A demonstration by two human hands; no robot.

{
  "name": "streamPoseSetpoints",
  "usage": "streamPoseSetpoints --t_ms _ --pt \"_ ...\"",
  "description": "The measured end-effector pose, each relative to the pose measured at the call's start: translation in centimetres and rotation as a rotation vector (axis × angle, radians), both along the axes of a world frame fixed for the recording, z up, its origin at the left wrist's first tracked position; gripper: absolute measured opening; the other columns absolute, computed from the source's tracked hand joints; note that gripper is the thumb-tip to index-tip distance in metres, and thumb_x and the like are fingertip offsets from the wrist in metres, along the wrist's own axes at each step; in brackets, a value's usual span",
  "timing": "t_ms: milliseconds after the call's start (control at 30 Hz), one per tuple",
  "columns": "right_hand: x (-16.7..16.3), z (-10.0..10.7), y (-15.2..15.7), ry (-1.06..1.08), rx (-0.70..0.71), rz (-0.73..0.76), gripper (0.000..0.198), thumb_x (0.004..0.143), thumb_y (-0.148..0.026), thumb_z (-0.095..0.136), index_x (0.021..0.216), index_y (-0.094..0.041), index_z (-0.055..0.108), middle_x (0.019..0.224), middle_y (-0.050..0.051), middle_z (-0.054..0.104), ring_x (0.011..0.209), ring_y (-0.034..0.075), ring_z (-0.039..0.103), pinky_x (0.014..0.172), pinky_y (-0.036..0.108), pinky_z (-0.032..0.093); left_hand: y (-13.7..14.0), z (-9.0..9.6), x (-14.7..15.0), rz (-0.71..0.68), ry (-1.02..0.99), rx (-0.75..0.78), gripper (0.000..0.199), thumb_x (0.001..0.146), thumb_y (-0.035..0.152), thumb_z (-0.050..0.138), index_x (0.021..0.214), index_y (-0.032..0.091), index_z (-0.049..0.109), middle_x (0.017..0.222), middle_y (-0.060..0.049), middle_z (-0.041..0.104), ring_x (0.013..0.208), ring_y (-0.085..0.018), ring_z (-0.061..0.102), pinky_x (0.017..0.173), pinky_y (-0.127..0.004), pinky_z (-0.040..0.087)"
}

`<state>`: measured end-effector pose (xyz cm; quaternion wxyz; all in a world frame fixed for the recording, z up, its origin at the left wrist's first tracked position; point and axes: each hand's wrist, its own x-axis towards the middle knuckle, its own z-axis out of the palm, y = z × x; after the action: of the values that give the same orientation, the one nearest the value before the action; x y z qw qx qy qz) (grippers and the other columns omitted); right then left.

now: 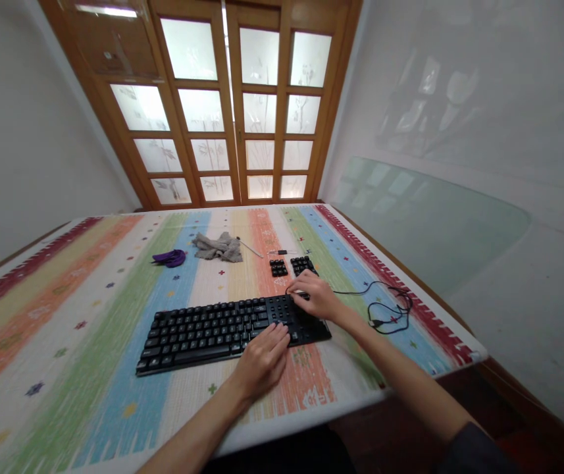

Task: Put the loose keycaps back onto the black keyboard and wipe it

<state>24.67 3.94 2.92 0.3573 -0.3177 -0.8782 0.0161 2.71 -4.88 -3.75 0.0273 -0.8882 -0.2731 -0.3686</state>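
Note:
A black keyboard (pixel 212 329) lies at a slant on the table. Keycaps are off across much of its right part, baring the dark base. My left hand (pixel 266 355) rests on its lower edge near the arrow keys, fingers stretched out flat. Over the upper right end, my right hand (pixel 314 296) is closed in a pinch; whatever is between those fingertips is too small to make out. Just beyond the keyboard, loose black keycaps stand in two groups, a smaller one (pixel 278 268) and a larger one (pixel 303 264) partly behind my right hand.
A grey cloth (pixel 218 247) and a purple bundle (pixel 169 258) lie farther back. A thin white stick (pixel 251 248) and a small dark-handled tool (pixel 282 252) are near the keycaps. The cable (pixel 389 309) loops on the right. A striped tablecloth (pixel 79 329) covers the table.

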Motion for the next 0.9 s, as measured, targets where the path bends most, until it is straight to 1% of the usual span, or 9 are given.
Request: streamPoseSetpoints --t_ms 67,167,300,400,467,533,633,700,900 --pt "0.3 0.1 3.1 -0.059 -0.019 -0.079 0.009 0.085 -0.012 0.062 0.085 -0.018 0.07 0.089 0.007 0.071 0.088 0.023 0.058 0.083 0.037 0.048 -0.2 0.1 0.0 -0.006 -0.012 -0.013 0.034 0.092 0.009 0.048 0.122 0.012 0.064 0.123 -0.014 0.069 0.121 -0.024 0.063 0.106 -0.042 0.053" --pt "0.1 -0.3 6.6 -0.245 -0.092 -0.181 0.011 0.082 -0.011 0.065 0.087 -0.017 0.072 0.09 0.009 0.069 0.091 0.024 0.058 0.085 0.037 0.047 -0.4 0.5 0.0 -0.021 -0.04 -0.019 0.031 0.092 0.01 0.049 0.117 0.013 0.065 0.119 -0.014 0.071 0.118 -0.024 0.065 0.104 -0.044 0.054" --pt "-0.6 -1.4 8.6 -0.343 -0.131 -0.224 0.013 0.082 -0.015 0.068 0.093 -0.016 0.075 0.091 0.01 0.067 0.091 0.024 0.058 0.085 0.036 0.045 0.8 2.3 -0.3 -0.035 -0.054 -0.034 0.023 0.092 0.011 0.05 0.107 0.014 0.068 0.11 -0.012 0.074 0.109 -0.023 0.068 0.099 -0.044 0.055" --pt "-0.8 -1.9 9.0 -0.366 -0.138 -0.229 0.015 0.083 -0.018 0.069 0.097 -0.016 0.075 0.092 0.01 0.066 0.092 0.025 0.057 0.084 0.036 0.044 3.8 4.2 -0.8 0.053 -0.033 -0.103 0.02 0.092 0.015 0.053 0.103 0.015 0.069 0.098 -0.01 0.074 0.096 -0.023 0.069 0.087 -0.04 0.057" --pt "-0.8 -2.0 9.2 -0.379 -0.144 -0.24 0.016 0.084 -0.018 0.069 0.098 -0.015 0.076 0.092 0.011 0.066 0.094 0.025 0.057 0.086 0.036 0.044 6.7 5.3 -0.9 0.145 -0.016 -0.183 0.019 0.091 0.017 0.056 0.103 0.017 0.07 0.097 -0.009 0.073 0.092 -0.022 0.068 0.085 -0.038 0.056" --pt "-0.7 -2.1 9.3 -0.388 -0.15 -0.25 0.017 0.083 -0.016 0.069 0.099 -0.014 0.076 0.093 0.011 0.066 0.096 0.025 0.057 0.087 0.036 0.043 9.8 5.9 -0.6 0.198 0.022 -0.239 0.021 0.089 0.016 0.059 0.106 0.017 0.07 0.098 -0.01 0.073 0.095 -0.024 0.066 0.087 -0.039 0.055" --pt "-0.7 -2.2 9.5 -0.394 -0.157 -0.253 0.019 0.082 -0.015 0.07 0.1 -0.014 0.076 0.092 0.01 0.066 0.094 0.025 0.057 0.087 0.036 0.044 13.7 5.8 0.4 0.207 0.104 -0.314 0.022 0.087 0.013 0.06 0.105 0.015 0.071 0.104 -0.011 0.072 0.103 -0.026 0.063 0.095 -0.041 0.051" --pt "-0.6 -2.4 9.6 -0.393 -0.158 -0.25 0.02 0.082 -0.014 0.071 0.102 -0.015 0.076 0.091 0.009 0.066 0.093 0.024 0.057 0.086 0.036 0.045 15.5 5.4 1.1 0.186 0.127 -0.332 0.022 0.085 0.011 0.061 0.103 0.015 0.072 0.104 -0.011 0.072 0.103 -0.026 0.063 0.097 -0.041 0.05" --pt "-0.4 -2.8 9.6 -0.371 -0.155 -0.232 0.016 0.082 -0.013 0.072 0.097 -0.016 0.075 0.091 0.007 0.064 0.093 0.022 0.056 0.085 0.034 0.046 17.9 3.6 1.9 0.145 0.114 -0.361 0.023 0.082 0.007 0.063 0.1 0.016 0.074 0.106 -0.011 0.071 0.104 -0.025 0.064 0.097 -0.04 0.05"
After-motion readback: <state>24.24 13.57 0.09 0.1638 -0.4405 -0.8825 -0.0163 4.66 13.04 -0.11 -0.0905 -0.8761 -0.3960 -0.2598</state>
